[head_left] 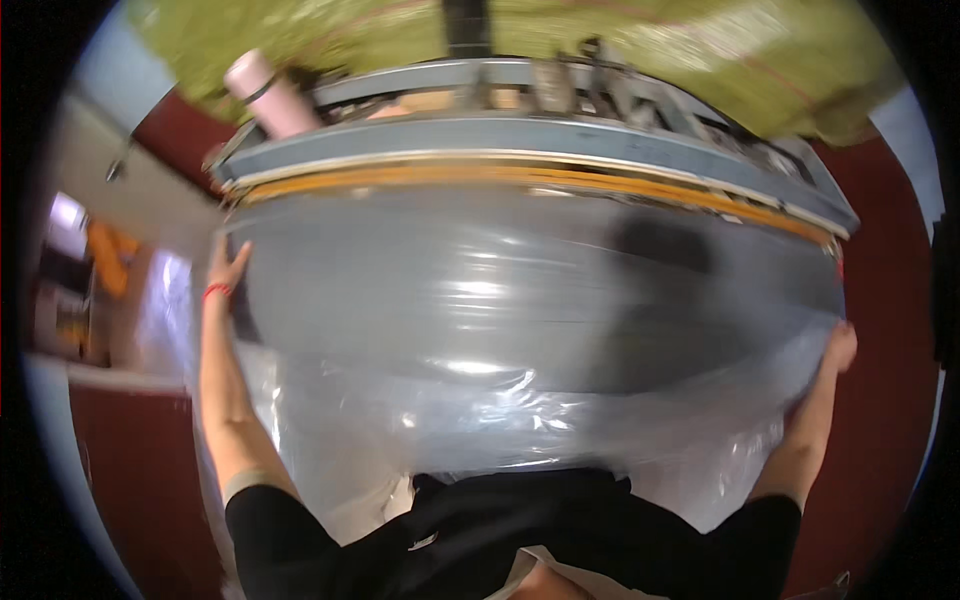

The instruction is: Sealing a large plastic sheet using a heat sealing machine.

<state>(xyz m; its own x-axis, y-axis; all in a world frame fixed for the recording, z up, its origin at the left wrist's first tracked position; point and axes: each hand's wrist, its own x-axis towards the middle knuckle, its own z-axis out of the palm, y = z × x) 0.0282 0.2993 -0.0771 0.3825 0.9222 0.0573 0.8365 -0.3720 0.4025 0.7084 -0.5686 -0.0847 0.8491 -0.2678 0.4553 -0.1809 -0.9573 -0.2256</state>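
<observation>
A wide sheet of clear plastic film (510,415) stretches in front of me, shiny and creased toward my body, over a grey table surface (400,270). At the film's left edge is my left hand (229,270), thumb and fingers apart, with a red band at the wrist. My right hand (843,346) is closed at the right edge of the film, its fingers curled and partly hidden. Both arms are spread wide. Motion blur softens much of the picture.
Along the far side runs a blue-grey metal frame (400,140) with an orange bar (440,178) below it. A pink bottle (272,95) and assorted tools stand behind it. Yellow-green sheeting (690,50) lies beyond. Dark red floor (885,400) shows at both sides.
</observation>
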